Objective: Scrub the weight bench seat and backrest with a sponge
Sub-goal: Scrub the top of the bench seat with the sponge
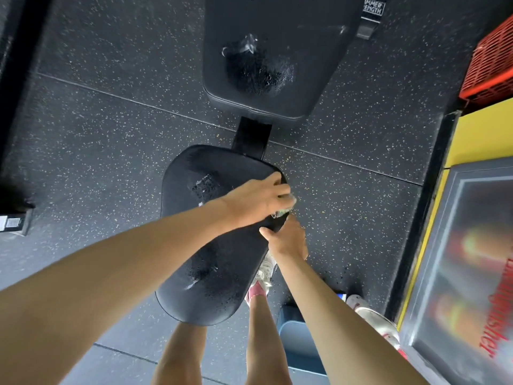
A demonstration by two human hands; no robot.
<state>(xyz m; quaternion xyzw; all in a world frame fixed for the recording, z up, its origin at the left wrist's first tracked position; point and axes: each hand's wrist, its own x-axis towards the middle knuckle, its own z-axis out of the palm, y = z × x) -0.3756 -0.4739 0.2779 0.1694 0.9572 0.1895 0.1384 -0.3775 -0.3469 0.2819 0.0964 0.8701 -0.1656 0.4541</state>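
The fingers (275, 185) of my left hand (258, 201) are curled down over the sponge (287, 208). Only a pale green corner of it shows past the knuckles. They press it onto the seat (211, 245) at its rim, about 3 o'clock on the pad. Just below, near 4 o'clock, my right hand (288, 241) grips the same rim with the thumb on top. Its other fingers go under the edge, where I cannot see them. So both hands are holding something: the left the sponge, the right the seat.

The seat has wet, foamy patches near its centre and toward 6 o'clock. The backrest (277, 51) lies beyond at 12 o'clock, apart from the seat, with the frame bar (251, 137) between them. It has its own foam blotch, which looks unspread.

To do this stroke well, I judge the right hand should brace the pad so it does not rock. The sponge should lie flat and be drawn from the 3 o'clock rim across toward 9, in overlapping passes down to 6. The rim seam probably wants firmer pressure. My left forearm crosses the pad, so I would lift it clear of the foam. The backrest comes after.
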